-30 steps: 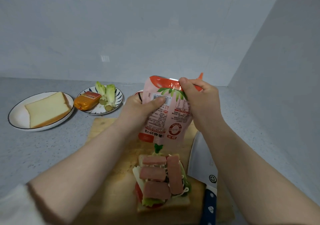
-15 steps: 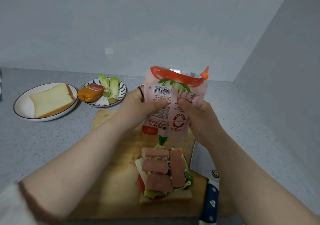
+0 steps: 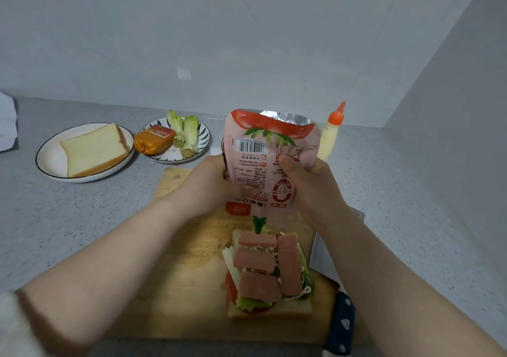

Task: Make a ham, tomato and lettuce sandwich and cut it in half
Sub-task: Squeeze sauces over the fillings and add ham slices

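An open-faced sandwich [image 3: 267, 271] lies on the wooden cutting board [image 3: 189, 274]: bread at the bottom, tomato, lettuce, white sauce and several ham strips on top. Both hands hold a pink ketchup pouch [image 3: 270, 159] upside down above the sandwich's far end, its green nozzle [image 3: 258, 223] pointing down. My left hand [image 3: 216, 183] grips the pouch's left side. My right hand [image 3: 304, 183] squeezes the right side with the thumb on its face. A second bread slice [image 3: 93, 149] sits on a white plate [image 3: 49, 161] at the left.
A patterned plate [image 3: 201, 148] holds lettuce stalks [image 3: 185, 133] and a wrapped ham block [image 3: 153, 139]. A mayonnaise squeeze bottle [image 3: 330, 134] stands behind the pouch. A cleaver with a dark blue handle [image 3: 340, 323] lies at the board's right edge. Walls close in behind and to the right.
My right hand slid down from the pouch's top edge to its right side. The pouch stayed inverted over the sandwich, and the mayonnaise bottle behind it came into view.
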